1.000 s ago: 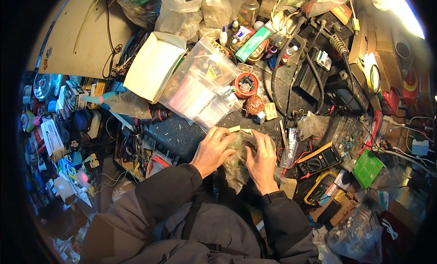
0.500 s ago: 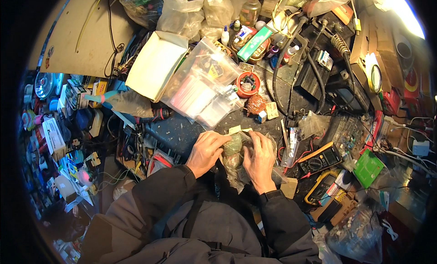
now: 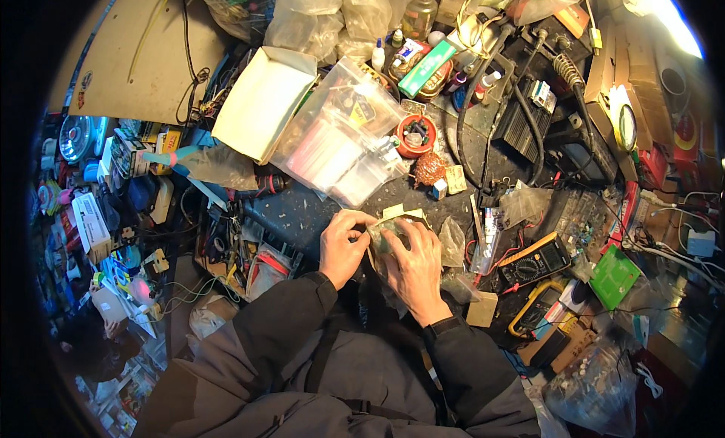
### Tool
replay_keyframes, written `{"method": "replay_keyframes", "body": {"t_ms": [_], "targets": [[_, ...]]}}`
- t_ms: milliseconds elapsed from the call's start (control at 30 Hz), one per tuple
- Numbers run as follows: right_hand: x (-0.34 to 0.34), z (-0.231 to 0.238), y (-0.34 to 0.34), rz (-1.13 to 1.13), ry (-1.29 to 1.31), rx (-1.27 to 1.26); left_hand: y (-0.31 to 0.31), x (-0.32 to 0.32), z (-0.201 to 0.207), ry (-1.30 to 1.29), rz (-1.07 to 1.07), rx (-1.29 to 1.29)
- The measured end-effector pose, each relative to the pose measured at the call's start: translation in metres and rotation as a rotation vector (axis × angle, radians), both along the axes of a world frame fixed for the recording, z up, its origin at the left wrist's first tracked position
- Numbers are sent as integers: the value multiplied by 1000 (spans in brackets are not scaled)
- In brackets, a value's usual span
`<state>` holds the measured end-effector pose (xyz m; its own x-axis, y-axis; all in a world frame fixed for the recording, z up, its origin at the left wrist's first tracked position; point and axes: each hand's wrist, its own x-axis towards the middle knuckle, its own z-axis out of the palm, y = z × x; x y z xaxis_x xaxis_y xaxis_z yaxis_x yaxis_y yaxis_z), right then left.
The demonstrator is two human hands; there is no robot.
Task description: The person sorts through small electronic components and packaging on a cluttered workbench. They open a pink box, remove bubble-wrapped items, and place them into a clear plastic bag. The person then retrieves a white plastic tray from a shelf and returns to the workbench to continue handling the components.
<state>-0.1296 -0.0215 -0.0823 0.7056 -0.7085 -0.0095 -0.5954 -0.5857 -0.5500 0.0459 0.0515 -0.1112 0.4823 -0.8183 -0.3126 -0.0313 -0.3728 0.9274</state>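
— Pretty cluttered across that dark worktop (image 3: 285, 220), lol. Holding what?
— Crumpled see-through bag (image 3: 380, 229), at the near side. Pinched between nearly closed fingertips of the left hand (image 3: 341, 251), gripped under curled fingers of the right hand (image 3: 418, 274), probably to steady floppy plastic.

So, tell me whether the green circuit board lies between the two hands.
No, a crumpled plastic bag is between the left hand and right hand, while the green circuit board lies off to the right.
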Motion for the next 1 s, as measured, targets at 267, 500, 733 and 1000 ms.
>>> {"method": "replay_keyframes", "body": {"t_ms": [267,500,733,1000], "targets": [[6,-2,2,-32,31,-39,6,7,2,-577,-227,-172],[-1,-6,-8,50,-39,5,2,6,12,-567,-249,-71],[-10,-10,-16,121,-163,32,1,5,11,-697,-311,-63],[2,-10,-11,78,-13,-4,6,2,7,-666,-267,-91]]}}
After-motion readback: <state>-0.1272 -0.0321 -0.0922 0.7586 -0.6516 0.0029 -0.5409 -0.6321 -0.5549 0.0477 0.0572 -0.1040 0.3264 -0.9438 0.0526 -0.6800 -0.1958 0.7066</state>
